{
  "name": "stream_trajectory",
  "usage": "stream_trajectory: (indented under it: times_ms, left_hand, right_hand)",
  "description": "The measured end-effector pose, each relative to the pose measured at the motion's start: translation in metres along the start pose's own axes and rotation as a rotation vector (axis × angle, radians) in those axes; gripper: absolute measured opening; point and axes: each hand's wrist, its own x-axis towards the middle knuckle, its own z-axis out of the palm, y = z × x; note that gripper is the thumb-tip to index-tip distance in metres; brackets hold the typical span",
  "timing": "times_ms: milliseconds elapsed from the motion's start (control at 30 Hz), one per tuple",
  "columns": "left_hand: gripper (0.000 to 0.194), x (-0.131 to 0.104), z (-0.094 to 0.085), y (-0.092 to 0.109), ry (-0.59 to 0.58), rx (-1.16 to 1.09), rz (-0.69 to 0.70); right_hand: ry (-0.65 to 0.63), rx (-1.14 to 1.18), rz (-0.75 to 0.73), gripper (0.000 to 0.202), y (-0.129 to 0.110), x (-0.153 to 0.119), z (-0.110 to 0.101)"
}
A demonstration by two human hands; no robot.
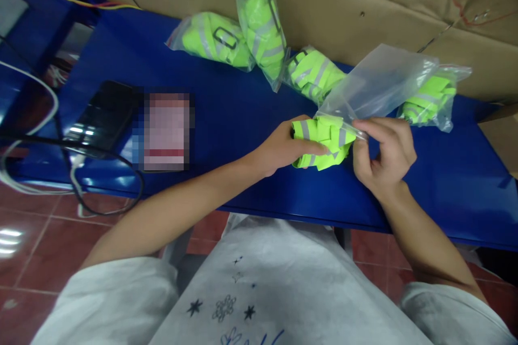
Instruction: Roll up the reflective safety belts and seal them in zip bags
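My left hand (283,145) is closed around a folded neon-yellow reflective vest or strap bundle (324,143) with grey bands, its thumb lying across the front. Between the thumb and fingers of my right hand (384,151) the edge of a clear plastic bag (380,78) is pinched. The bag stretches up and away from the bundle, and its mouth lies at the bundle's far side. How far the bundle sits inside the bag I cannot tell. Both hands are above the blue table near its front edge.
Bagged neon bundles lie along the cardboard wall (324,0): one at left (218,40), one upright (263,32), one behind the bag (315,73), one at right (431,97). A black phone-like device (107,113), cables (73,164) and a blurred-out item (165,132) occupy the left.
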Motion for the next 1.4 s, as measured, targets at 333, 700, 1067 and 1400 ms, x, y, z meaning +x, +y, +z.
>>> stream_trajectory:
  times_ms: [333,700,1067,1400]
  left_hand:
    - [0.038,-0.01,0.01,0.014,0.143,-0.175,0.19]
    - [0.048,-0.003,0.009,0.004,0.254,-0.143,0.362]
    - [0.053,0.006,0.003,-0.005,0.304,-0.035,0.421]
    - [0.046,0.024,-0.011,-0.022,0.235,0.335,0.749]
  right_hand:
    - [0.063,-0.019,-0.013,0.028,-0.001,0.005,0.006]
    - [0.046,0.058,0.109,0.017,-0.014,0.0,0.024]
    - [-0.003,0.256,0.225,0.015,-0.037,-0.001,0.032]
    - [-0.03,0.258,0.228,0.028,-0.017,0.001,0.024]
